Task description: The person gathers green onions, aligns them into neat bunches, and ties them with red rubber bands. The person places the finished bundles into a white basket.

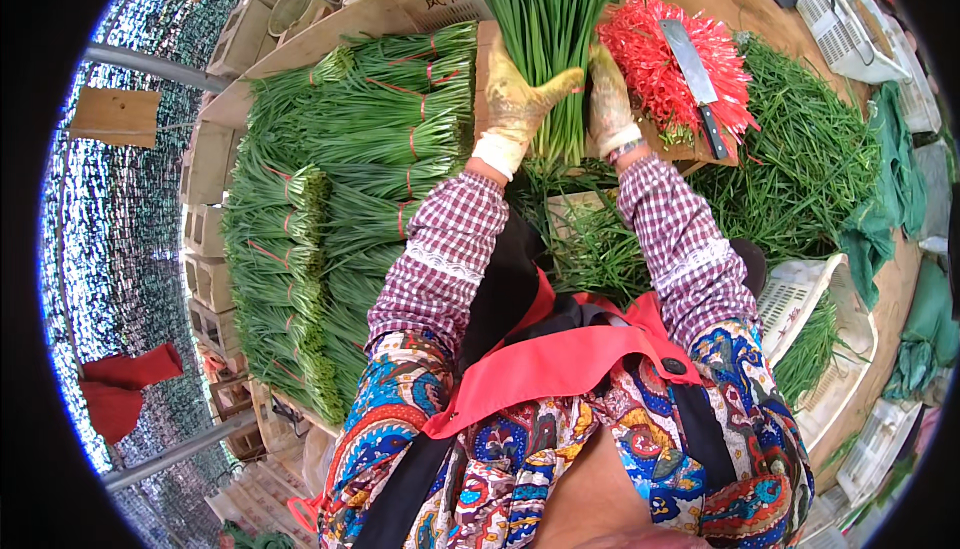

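Observation:
A thick bunch of garlic chives point(551, 31) stands between my two hands, leaves pointing away from me and cut ends towards me. My left hand point(516, 98), in a stained yellowish glove, grips its left side with the thumb across the front. From the right, my right hand point(609, 95), gloved too, presses against the bunch; its fingertips are partly hidden. A red tie point(577, 89) shows around the bunch near my left thumb. Just right of my right hand lies a heap of red plastic strips point(637, 35), with a black-handled kitchen knife point(691, 65) on top.
Tied chive bunches point(409, 110) lie in rows at the left, beside concrete blocks point(208, 282). Loose green leaves point(802, 151) are heaped at the right and more trimmings point(600, 249) lie below my hands. A white plastic basket point(859, 331) holding chives sits near my right elbow.

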Action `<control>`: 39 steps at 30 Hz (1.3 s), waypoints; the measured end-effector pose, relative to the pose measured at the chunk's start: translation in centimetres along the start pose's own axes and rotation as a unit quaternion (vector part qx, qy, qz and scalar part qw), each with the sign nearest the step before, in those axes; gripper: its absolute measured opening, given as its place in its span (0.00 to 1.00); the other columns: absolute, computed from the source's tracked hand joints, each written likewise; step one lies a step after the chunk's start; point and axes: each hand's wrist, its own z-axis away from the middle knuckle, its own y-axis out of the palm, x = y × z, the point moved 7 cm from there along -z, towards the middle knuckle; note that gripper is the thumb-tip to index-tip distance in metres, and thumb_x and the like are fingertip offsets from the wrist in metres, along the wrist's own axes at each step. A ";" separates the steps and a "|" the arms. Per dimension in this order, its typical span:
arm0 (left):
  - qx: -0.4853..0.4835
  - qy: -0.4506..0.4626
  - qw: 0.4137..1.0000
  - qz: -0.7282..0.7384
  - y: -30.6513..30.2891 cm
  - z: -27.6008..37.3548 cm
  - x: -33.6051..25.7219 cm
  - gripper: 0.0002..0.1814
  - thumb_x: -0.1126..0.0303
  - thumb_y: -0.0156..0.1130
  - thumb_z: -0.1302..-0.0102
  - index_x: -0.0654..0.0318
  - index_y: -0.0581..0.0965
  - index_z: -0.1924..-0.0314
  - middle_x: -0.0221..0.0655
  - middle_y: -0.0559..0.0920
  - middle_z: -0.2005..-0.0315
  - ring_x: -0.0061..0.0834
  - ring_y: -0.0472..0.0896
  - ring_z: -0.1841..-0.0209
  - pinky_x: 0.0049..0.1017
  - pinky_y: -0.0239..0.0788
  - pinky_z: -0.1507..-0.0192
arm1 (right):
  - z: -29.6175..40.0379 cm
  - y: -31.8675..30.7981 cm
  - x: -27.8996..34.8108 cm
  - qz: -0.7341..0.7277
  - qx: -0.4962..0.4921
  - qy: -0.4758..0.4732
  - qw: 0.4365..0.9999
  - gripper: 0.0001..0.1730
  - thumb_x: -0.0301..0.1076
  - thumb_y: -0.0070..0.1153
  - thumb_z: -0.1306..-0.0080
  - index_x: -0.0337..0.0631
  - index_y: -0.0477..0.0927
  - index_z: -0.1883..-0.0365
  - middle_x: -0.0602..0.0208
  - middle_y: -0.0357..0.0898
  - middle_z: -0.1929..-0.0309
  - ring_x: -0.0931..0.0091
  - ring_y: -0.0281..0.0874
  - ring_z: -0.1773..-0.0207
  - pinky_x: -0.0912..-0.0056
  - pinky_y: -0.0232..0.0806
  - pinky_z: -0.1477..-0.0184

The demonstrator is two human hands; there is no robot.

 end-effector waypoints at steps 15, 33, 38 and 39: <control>0.070 -0.134 0.912 0.381 1.0 3.3 3.2 0.23 0.63 0.60 0.33 0.67 0.71 0.42 0.33 0.79 0.48 0.29 0.78 0.48 0.30 0.71 0.44 | -0.9 1.3 0.7 0.631 0.120 -0.131 0.755 0.24 0.39 0.47 0.30 0.36 0.70 0.39 0.56 0.75 0.46 0.67 0.71 0.43 0.64 0.67 0.45; 0.392 -0.326 0.850 -0.132 -5.1 0.6 13.8 0.23 0.75 0.49 0.30 0.60 0.69 0.35 0.35 0.71 0.37 0.29 0.69 0.36 0.25 0.61 0.37 | 11.1 -3.3 -7.2 0.050 -0.040 0.340 0.938 0.09 0.41 0.45 0.26 0.48 0.73 0.56 0.76 0.78 0.62 0.79 0.77 0.64 0.71 0.70 0.59; 0.487 -0.177 0.817 -0.255 -2.5 1.6 6.0 0.28 0.73 0.57 0.37 0.59 0.68 0.35 0.39 0.79 0.45 0.32 0.79 0.47 0.28 0.70 0.45 | 11.2 -5.8 -7.5 0.099 -0.007 0.344 0.934 0.12 0.42 0.46 0.26 0.46 0.74 0.53 0.71 0.79 0.58 0.76 0.79 0.60 0.69 0.69 0.56; 0.497 -0.152 0.817 -0.250 -2.3 1.6 5.8 0.29 0.74 0.57 0.38 0.59 0.68 0.35 0.39 0.78 0.44 0.33 0.79 0.47 0.29 0.70 0.45 | 11.4 -6.2 -7.7 0.107 -0.005 0.342 0.934 0.13 0.43 0.46 0.26 0.45 0.73 0.51 0.70 0.79 0.57 0.75 0.79 0.58 0.68 0.69 0.55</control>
